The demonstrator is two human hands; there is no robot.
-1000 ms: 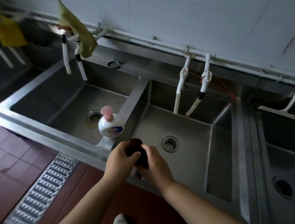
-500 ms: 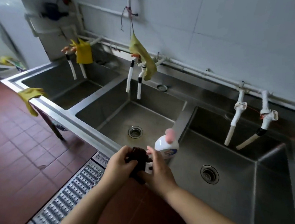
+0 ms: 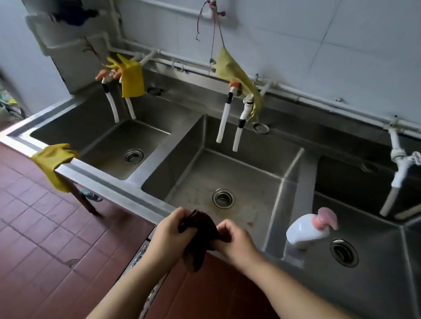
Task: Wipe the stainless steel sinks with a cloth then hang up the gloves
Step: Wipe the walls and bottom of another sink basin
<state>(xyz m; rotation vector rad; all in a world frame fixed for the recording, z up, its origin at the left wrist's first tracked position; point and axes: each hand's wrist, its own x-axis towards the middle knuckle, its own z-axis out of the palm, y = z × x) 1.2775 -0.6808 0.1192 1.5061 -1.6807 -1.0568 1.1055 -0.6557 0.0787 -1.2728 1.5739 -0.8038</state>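
Both hands hold a dark brown cloth (image 3: 198,238) over the front rim of the middle sink (image 3: 230,173). My left hand (image 3: 168,234) grips its upper part and my right hand (image 3: 233,238) pinches its right side; the cloth's lower end hangs below them. A left sink (image 3: 107,139) and a right sink (image 3: 378,259) flank the middle one. One yellow glove (image 3: 53,164) is draped over the left sink's front corner. Another yellow glove (image 3: 131,77) hangs on the pipe above the left taps. A third yellow glove (image 3: 238,76) hangs from a string above the middle taps.
A white soap bottle with a pink pump (image 3: 308,229) stands on the divider between the middle and right sinks. White tap hoses (image 3: 223,123) dangle into each basin. A metal floor drain grate (image 3: 138,253) runs along the red tiled floor (image 3: 29,236) below the sinks.
The view has swung left, so the sinks and bottle sit further right in frame. Both hands still hold the cloth, now in front of the middle sink with the cloth hanging lower.
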